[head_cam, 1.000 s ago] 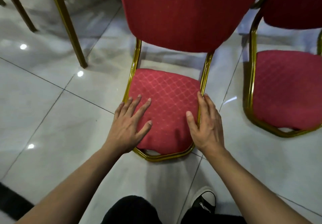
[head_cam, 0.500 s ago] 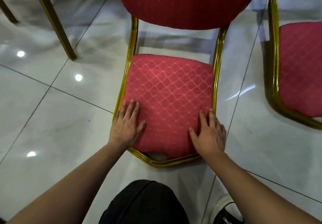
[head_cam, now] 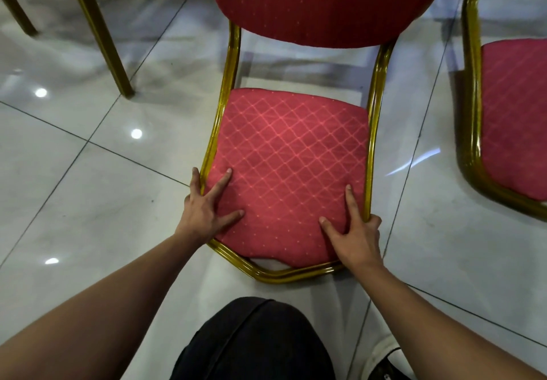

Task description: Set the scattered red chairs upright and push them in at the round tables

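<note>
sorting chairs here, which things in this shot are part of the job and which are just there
Part of the job:
- red chair, seat under both hands
- left hand, gripping the seat's left edge
- right hand, gripping the seat's right edge
- second red chair, at the right

Just there:
- gold leg at upper left
- tiled floor
- black shoe

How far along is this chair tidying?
Done: the second chair on the right stands on its feet. In hand: the left hand and right hand grip the front corners of the middle chair's seat. Left: pushing it in; no table is in view.
</note>
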